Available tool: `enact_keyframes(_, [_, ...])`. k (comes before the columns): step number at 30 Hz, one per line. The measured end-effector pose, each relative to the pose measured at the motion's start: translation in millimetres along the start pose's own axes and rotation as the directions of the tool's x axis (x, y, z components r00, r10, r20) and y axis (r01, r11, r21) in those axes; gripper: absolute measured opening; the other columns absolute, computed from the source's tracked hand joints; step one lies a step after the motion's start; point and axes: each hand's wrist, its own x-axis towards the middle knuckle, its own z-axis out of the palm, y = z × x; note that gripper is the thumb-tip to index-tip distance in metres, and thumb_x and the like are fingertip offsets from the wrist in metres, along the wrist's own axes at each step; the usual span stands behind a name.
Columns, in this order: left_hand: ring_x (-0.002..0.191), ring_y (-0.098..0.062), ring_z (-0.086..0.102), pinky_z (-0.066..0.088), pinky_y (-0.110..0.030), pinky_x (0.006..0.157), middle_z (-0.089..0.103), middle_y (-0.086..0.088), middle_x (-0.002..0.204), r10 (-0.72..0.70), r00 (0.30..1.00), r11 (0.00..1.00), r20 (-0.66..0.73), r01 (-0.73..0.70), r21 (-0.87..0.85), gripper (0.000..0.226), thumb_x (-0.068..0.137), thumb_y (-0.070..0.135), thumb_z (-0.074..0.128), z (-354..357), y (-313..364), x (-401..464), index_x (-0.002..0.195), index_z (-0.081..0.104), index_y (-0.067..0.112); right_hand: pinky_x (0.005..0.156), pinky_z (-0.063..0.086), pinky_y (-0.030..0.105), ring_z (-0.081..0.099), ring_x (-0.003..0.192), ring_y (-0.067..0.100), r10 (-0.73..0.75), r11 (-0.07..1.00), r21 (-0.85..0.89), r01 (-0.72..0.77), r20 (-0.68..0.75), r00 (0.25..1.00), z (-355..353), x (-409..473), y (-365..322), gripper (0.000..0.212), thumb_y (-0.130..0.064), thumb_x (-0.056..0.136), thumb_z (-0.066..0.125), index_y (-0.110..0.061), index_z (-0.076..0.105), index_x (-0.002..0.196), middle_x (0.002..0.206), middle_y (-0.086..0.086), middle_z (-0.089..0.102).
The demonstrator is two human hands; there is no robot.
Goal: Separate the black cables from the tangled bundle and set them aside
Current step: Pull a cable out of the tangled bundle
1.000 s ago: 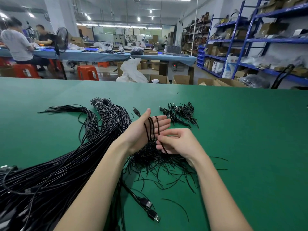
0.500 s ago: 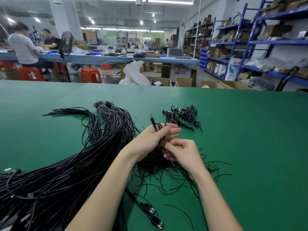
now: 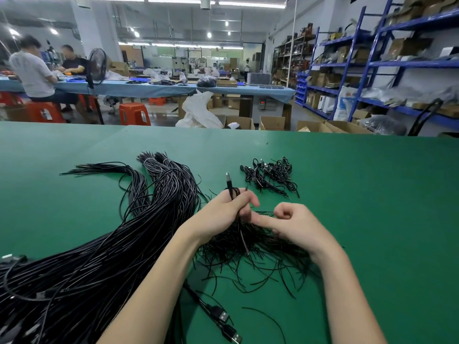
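Green matting [image 3: 372, 219] is lying under us as our left hand [image 3: 223, 214] is pinching a few black cables [image 3: 232, 192] above the tangled bundle [image 3: 248, 247], our right hand [image 3: 295, 224] curling loosely, so snagged strands are risking dragging the heap.
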Motion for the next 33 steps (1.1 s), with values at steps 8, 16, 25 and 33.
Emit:
enact_keyframes(8, [0.06,-0.011,0.039,0.045,-0.025,0.065,0.039,0.002,0.066,-0.115,0.952,0.993,0.282,0.107,0.044,0.021,0.104,0.006,0.037,20.3,15.3,-9.0,0.089,0.052,0.006,0.076,0.054,0.028,0.069,0.08,0.008,-0.276,0.954,0.162,0.253,0.14,0.951,18.6,-0.3,-14.0,0.041,-0.06,0.071,0.077,-0.027,0.073,0.096,0.087,-0.009,0.074])
enact_keyframes(16, [0.066,-0.016,0.044,0.047,-0.019,0.066,0.042,0.001,0.064,-0.131,0.915,0.991,0.382,0.106,0.084,0.04,0.103,0.001,0.037,16.2,20.1,-12.6,0.068,0.048,0.016,0.054,0.043,0.018,0.046,0.058,0.008,-0.296,0.912,0.3,0.28,0.008,0.955,30.8,7.9,-1.4,0.051,-0.053,0.07,0.081,-0.011,0.054,0.075,0.064,-0.006,0.05])
enact_keyframes(25, [0.058,-0.011,0.044,0.045,-0.025,0.071,0.043,0.005,0.061,-0.062,0.936,0.996,0.346,0.082,-0.044,0.013,0.108,0.01,0.036,20.8,12.3,-8.7,0.105,0.048,0.006,0.043,0.051,0.029,0.056,0.045,0.021,-0.082,0.896,0.439,0.069,0.01,0.997,33.1,11.5,3.4,0.061,-0.06,0.068,0.083,-0.006,0.059,0.082,0.073,0.007,0.065])
enact_keyframes(33, [0.066,-0.015,0.053,0.044,-0.026,0.073,0.054,-0.003,0.067,0.013,0.982,0.996,0.19,-0.029,0.079,0.038,0.108,0.014,0.039,28.0,10.6,-2.2,0.074,0.052,0.004,0.037,0.042,0.024,0.049,0.038,0.014,-0.061,0.926,0.356,0.129,-0.195,0.979,37.3,18.1,4.6,0.061,-0.074,0.069,0.072,-0.016,0.056,0.083,0.054,-0.004,0.057])
